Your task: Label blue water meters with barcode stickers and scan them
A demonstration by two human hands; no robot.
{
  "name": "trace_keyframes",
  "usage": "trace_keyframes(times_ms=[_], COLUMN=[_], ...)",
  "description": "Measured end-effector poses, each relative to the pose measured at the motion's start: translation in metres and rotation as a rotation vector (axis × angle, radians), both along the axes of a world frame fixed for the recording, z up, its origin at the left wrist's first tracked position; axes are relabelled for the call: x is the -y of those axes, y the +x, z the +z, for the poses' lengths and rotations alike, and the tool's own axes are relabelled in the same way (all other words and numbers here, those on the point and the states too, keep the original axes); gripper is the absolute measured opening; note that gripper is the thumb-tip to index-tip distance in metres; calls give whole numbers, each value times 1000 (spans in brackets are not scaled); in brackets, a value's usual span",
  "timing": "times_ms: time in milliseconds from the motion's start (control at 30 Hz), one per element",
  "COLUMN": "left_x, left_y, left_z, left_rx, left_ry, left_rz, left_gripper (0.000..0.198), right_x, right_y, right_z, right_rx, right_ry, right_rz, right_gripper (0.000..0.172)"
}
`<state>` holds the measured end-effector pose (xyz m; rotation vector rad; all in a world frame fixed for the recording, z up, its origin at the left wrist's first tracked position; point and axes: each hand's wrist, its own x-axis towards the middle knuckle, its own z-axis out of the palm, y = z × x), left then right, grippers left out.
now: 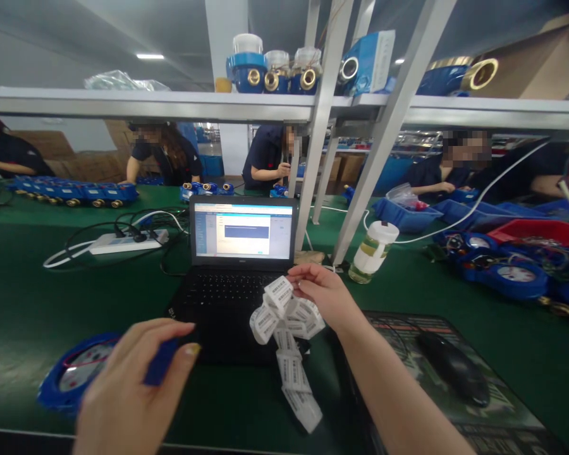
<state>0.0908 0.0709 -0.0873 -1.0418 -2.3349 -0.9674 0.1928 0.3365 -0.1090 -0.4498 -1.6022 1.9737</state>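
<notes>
My right hand (325,294) pinches a bunched strip of white barcode labels (294,373) at its upper end. The strip folds over itself below my fingers and its tail hangs down in front of the laptop (241,234). My left hand (137,379) is open at the lower left, thumb and index finger apart. Behind it lies a blue water meter body (83,370) with a pale round face and a red wire, partly covered by the hand. A small yellowish patch shows on the left thumb tip. The laptop stands open with its screen lit.
A black mouse (452,366) rests on a patterned mouse pad (497,411) at right. A lidded bottle (372,253) stands by the metal post (360,164). A power strip (128,241) with cables lies left. More meters (502,272) sit at right; co-workers sit opposite.
</notes>
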Motion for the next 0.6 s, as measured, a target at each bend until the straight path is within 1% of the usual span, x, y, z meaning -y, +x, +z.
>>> trace_keyframes(times_ms=[100,167,233,267,333,433,467,533,600], left_x=[-55,-90,-116,-125,-137,-145,-146,-148,-148], left_y=[27,34,35,33,28,19,16,9,4], left_z=[-3,-5,-3,-1,7,20,24,30,34], left_rx=[171,294,357,413,593,919,988,1095,1159], left_ry=[-35,-45,42,108,226,332,360,434,497], left_rz=[-213,-270,-278,-292,-353,-477,-501,-516,-501], left_gripper=[22,20,11,8,6,16,20,24,25], right_x=[5,7,8,7,3,-9,-14,-23,-29], right_y=[-2,-2,1,3,8,16,19,25,31], right_z=[10,18,25,28,30,25,22,12,1], right_rx=[-38,-63,-81,-85,-89,-85,-81,-60,-21], right_ry=[-14,-11,-4,8,88,254,291,314,313], right_rz=[1,0,-3,-2,-4,-30,-44,-53,-7], right_gripper=[32,32,33,33,35,36,34,33,35])
